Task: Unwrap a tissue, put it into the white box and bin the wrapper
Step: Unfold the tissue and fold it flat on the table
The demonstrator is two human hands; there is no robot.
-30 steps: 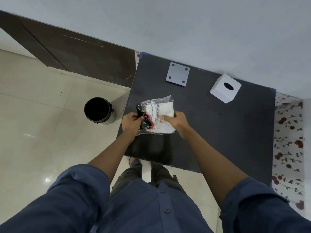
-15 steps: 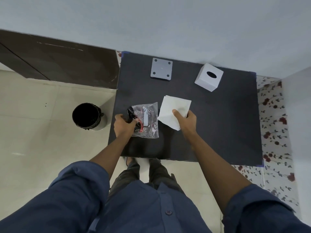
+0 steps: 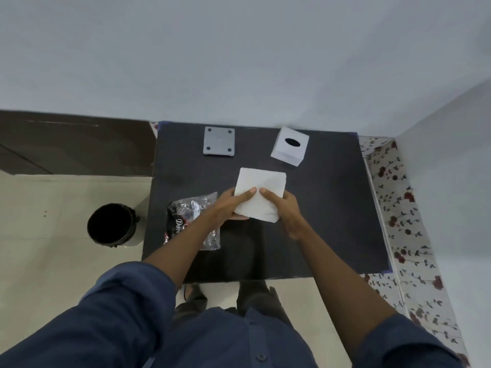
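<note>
A folded white tissue [image 3: 261, 185] is held over the middle of the dark table [image 3: 332, 208]. My left hand [image 3: 229, 208] grips its left near edge, thumb on top. My right hand [image 3: 285, 208] grips its right near edge. The clear plastic wrapper [image 3: 191, 211] with black and red print lies flat on the table at the left, partly under my left forearm. The white box [image 3: 291, 146], with a dark oval opening on top, stands at the table's back right.
A black bin [image 3: 111, 225] stands on the tiled floor left of the table. A grey square plate [image 3: 219, 141] with corner holes lies at the table's back. A wall runs behind, and a floral-patterned surface borders the table's right side.
My right hand pulled the tissue out of the wrapper. My left hand let go of the wrapper, which now lies on the table, and took hold of the tissue.
</note>
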